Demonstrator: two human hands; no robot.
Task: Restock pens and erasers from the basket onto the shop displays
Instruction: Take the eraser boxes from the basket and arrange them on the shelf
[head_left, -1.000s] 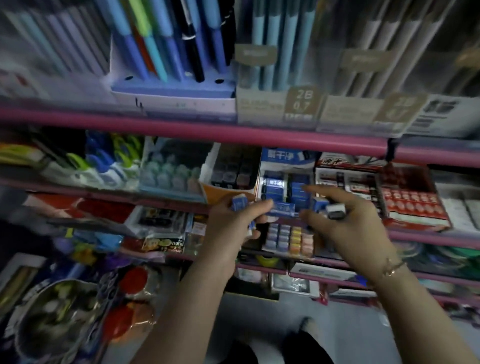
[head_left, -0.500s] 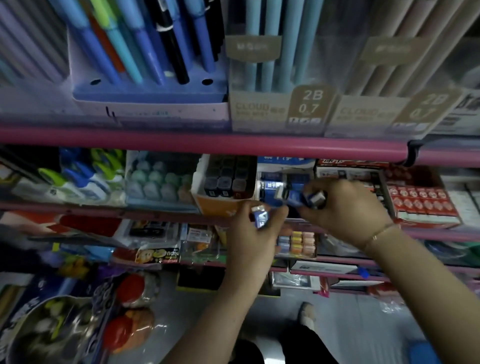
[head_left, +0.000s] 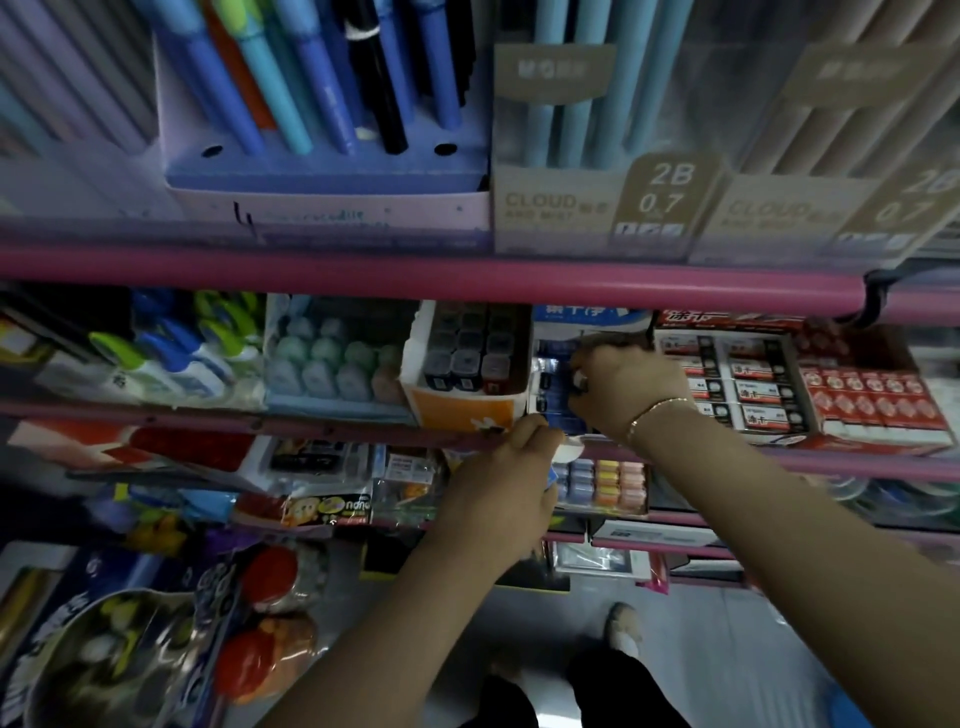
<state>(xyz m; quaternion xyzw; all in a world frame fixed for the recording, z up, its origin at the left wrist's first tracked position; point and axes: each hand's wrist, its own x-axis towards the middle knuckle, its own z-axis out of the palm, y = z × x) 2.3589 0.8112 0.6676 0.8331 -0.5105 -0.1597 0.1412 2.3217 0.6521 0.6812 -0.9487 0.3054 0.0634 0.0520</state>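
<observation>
So the whole thing hinged on the blue eraser box (head_left: 558, 384): it sat right under my right hand (head_left: 628, 387), basically touching the fingertips, while my left hand (head_left: 511, 475) hung lower, down in front of the pink shelf rail (head_left: 363, 428). The right was clearly the nearer one, so I figured that hand would do the dropping in and the left would just feed it.

The box ran front to back on the shelf, its long side pointing away from me, with the blue-wrapped erasers (head_left: 551, 388) stacked in rows inside. I couldn't count those, too blurry and half hidden by my knuckles.

My right hand was curled in tight with a small dark-and-white eraser (head_left: 581, 381) pinched at the fingertips, just over the box's right half. I could only make out one there. My left hand was closed up too, with a bit of white and blue poking out past the fingers toward the right, probably more erasers, but I honestly couldn't tell how many.

Counting outward from the grip: one orange box of dark erasers (head_left: 462, 374) just left of the blue box, one big red tray of erasers (head_left: 810, 384) to the right. Above it all were two tan "2B 0.7" pencil boxes (head_left: 602, 208) and one lilac pen stand (head_left: 327, 202). The basket wasn't anywhere I could see.
</observation>
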